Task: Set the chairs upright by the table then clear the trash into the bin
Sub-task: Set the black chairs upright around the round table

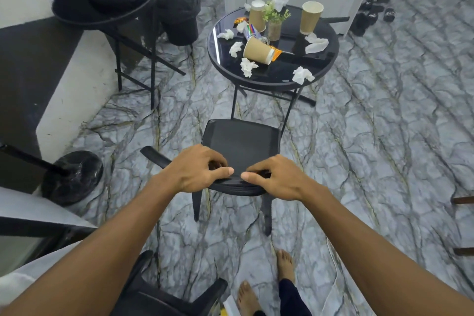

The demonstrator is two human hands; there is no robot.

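Note:
A black chair (241, 141) stands upright on its legs in front of the round black glass table (325, 64), seat facing the table. My left hand (197, 169) and my right hand (277, 178) both grip the top of its backrest, thumbs nearly touching. On the table lie several crumpled white tissues (248, 67), a tipped paper cup (257, 51), two upright paper cups (310, 16), snack wrappers (276, 54) and a small potted plant (275, 23). A black bin lined with a bag (179, 7) stands at the back, left of the table. A second black chair (164, 292) lies at the bottom left.
A second dark table (107, 18) with stacked black items stands at the back left. A round black base (73, 177) sits on the floor at left. Shoes (372, 13) lie by the far wall. My bare feet (266, 282) are behind the chair on the marble floor.

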